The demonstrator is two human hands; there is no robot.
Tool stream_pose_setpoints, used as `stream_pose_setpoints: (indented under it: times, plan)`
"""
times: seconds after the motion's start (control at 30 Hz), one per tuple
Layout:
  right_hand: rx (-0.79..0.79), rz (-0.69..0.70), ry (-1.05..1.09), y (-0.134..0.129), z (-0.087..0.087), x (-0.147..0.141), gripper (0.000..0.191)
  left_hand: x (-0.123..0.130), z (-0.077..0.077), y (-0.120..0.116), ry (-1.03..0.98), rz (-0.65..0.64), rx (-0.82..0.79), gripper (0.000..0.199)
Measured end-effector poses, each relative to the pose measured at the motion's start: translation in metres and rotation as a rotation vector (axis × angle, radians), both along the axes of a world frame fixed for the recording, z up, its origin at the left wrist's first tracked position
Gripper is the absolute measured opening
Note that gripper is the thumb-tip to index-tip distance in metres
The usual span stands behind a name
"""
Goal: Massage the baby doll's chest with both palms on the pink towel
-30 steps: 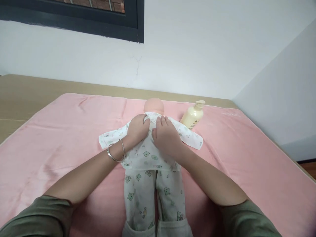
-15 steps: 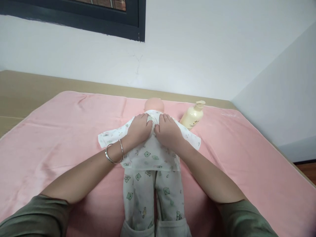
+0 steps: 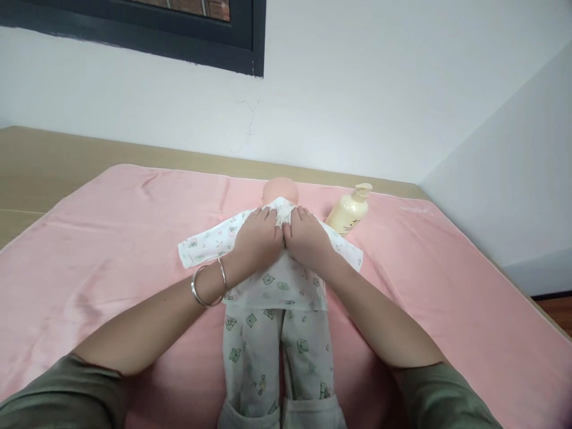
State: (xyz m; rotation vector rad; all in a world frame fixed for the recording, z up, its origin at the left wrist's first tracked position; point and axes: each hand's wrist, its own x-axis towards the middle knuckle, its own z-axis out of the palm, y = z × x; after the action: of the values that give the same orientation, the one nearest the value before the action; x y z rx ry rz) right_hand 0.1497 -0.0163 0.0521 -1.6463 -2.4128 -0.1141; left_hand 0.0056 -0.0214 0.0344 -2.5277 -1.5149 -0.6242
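Note:
A doll lies on a pink mat, its bald head (image 3: 280, 189) at the far end, no face showing. It wears a white shirt (image 3: 279, 292) with small green animal prints, sleeves spread to both sides, and matching trousers (image 3: 257, 351). My left hand (image 3: 258, 235), a silver bangle at its wrist, is on the upper part of the shirt with fingers bent into the cloth. Beside it my right hand (image 3: 308, 238) mirrors this, thumbs almost touching. Bunched cloth shows between the hands. My fingertips are partly hidden.
Right of the doll's head, a cream pump bottle (image 3: 349, 210) stands tilted in view on the pink mat (image 3: 447, 280). Behind runs a wooden edge (image 3: 179, 154) along a white wall (image 3: 348, 89), with a dark window frame (image 3: 214, 50) at upper left.
My thumbs have come closer together, and my left hand has shifted slightly right. The shirt cloth between my hands has bunched up towards the head.

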Motion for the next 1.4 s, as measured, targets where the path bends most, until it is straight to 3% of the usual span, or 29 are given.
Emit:
stream_pose_setpoints:
  times: [0.1, 0.2, 0.3, 0.47, 0.63, 0.8, 0.9, 1.03, 1.13, 1.23, 1.4]
  plan:
    - [0.119, -0.003, -0.015, -0.022, -0.006, -0.009, 0.053, -0.010, 0.004, 0.016, -0.017, 0.032, -0.100, 0.029]
    - [0.163, 0.045, -0.006, -0.023, -0.007, -0.008, 0.049, -0.009, 0.006, 0.015, 0.028, 0.056, -0.106, 0.032]
    - [0.041, 0.087, 0.019, -0.001, -0.002, 0.001, 0.046, 0.001, 0.004, -0.002, 0.066, 0.052, -0.045, 0.035]
    - [-0.168, -0.145, 0.114, 0.029, 0.004, 0.012, 0.048, 0.014, -0.007, -0.025, -0.048, 0.092, 0.034, 0.048]
    - [-0.052, -0.109, 0.032, -0.002, 0.002, -0.001, 0.057, 0.002, 0.000, -0.003, -0.054, 0.008, -0.061, 0.034]
    - [0.010, -0.005, 0.036, -0.029, 0.001, -0.013, 0.066, -0.010, 0.013, 0.022, -0.163, 0.119, -0.281, 0.029]
    - [-0.016, 0.013, 0.081, -0.015, 0.001, -0.008, 0.060, -0.007, 0.011, 0.018, -0.125, 0.088, -0.212, 0.029]
    - [-0.105, -0.067, 0.180, 0.018, 0.002, 0.004, 0.048, 0.001, 0.005, -0.002, -0.080, 0.069, -0.047, 0.031]
    - [-0.115, -0.097, 0.203, 0.028, 0.001, 0.008, 0.044, 0.004, 0.007, -0.013, -0.060, 0.026, -0.031, 0.030]
    - [-0.058, -0.103, 0.141, 0.017, 0.001, 0.004, 0.046, 0.001, 0.012, -0.009, -0.087, 0.011, -0.096, 0.026]
    - [0.079, -0.038, -0.048, -0.024, 0.000, -0.011, 0.059, -0.011, 0.016, 0.019, -0.233, 0.199, -0.346, 0.025]
